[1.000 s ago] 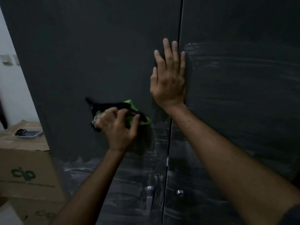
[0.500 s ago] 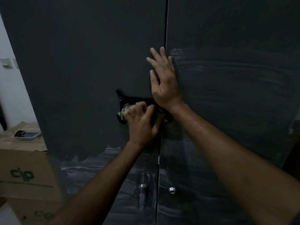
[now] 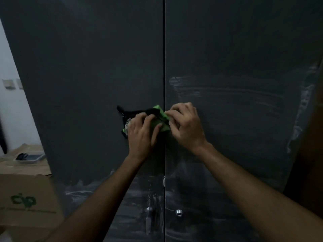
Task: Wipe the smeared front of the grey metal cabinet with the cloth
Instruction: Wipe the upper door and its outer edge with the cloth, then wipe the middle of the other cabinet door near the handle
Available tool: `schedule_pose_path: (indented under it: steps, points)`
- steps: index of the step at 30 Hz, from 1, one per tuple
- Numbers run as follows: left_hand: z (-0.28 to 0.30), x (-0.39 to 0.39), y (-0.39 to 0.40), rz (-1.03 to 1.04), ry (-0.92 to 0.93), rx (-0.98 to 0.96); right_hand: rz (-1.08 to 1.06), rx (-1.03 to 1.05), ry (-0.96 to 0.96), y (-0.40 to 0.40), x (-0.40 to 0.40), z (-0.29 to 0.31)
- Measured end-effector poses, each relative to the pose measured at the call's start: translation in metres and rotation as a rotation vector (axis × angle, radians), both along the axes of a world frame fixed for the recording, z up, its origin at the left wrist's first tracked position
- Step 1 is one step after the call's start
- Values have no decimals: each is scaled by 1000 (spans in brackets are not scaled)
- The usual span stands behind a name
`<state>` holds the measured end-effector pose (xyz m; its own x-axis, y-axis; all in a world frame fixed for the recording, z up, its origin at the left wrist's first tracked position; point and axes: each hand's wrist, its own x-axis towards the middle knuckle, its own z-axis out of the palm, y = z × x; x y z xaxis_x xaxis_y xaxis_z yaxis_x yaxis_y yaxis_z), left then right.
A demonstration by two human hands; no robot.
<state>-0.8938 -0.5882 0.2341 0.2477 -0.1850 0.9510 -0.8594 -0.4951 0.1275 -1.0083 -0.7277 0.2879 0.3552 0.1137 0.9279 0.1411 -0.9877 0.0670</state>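
The grey metal cabinet (image 3: 87, 67) fills the view, its two doors meeting at a vertical seam. White smears cover the right door (image 3: 236, 95) and the lower band of both doors. A green and black cloth (image 3: 160, 115) lies bunched against the doors at the seam. My left hand (image 3: 141, 135) grips its left part with curled fingers. My right hand (image 3: 186, 124) pinches the cloth's right edge, fingers bent. Part of the cloth is hidden under both hands.
A metal handle (image 3: 148, 219) and a round lock (image 3: 178, 212) sit low near the seam. Cardboard boxes (image 3: 26, 194) stand at the lower left, with a small tray (image 3: 29, 157) on top. A white wall (image 3: 15, 110) is at the left.
My right hand left its flat press on the door, came down and took the cloth's right edge. My left hand carried the cloth rightward to the seam.
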Motion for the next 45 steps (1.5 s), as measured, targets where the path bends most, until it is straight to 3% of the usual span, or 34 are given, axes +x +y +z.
schedule_pose_path:
  steps: [4, 8, 13, 16, 19, 22, 25, 29, 32, 37, 38, 42, 45]
  points:
    - [52, -20, -12, -199, 52, 61, 14, 234, -128, 5, -6, 19]
    - [80, -36, -12, -452, 180, 77, -137, 273, -195, 21, -5, 25]
    - [118, -34, 7, -755, 399, 81, -194, 318, -10, 47, 9, 21]
    - [134, -23, 26, -786, 453, 64, -346, 267, 85, 57, 25, 19]
    - [147, -12, 37, -573, 203, -3, -426, 281, 28, 59, 46, 30]
    - [165, -3, 36, -395, -78, 111, -489, 251, -62, 48, 61, 65]
    - [190, 1, 19, -353, -271, 263, -568, 239, -176, 12, 59, 90]
    - [213, 8, -12, -297, -496, 479, -643, 456, -301, -7, 43, 37]
    - [219, 17, -20, -297, -524, 543, -619, 506, -243, 24, 57, -6]
    - [217, 25, -23, -373, -527, 512, -629, 92, -175, -4, 60, 68]
    - [217, 25, -24, -371, -534, 506, -661, 88, -195, -17, 52, 77]
    - [213, 28, -26, -255, -607, 534, -710, 590, -407, -24, 36, 41]
    - [214, 28, -26, -188, -651, 582, -692, 608, -315, 15, 56, 1]
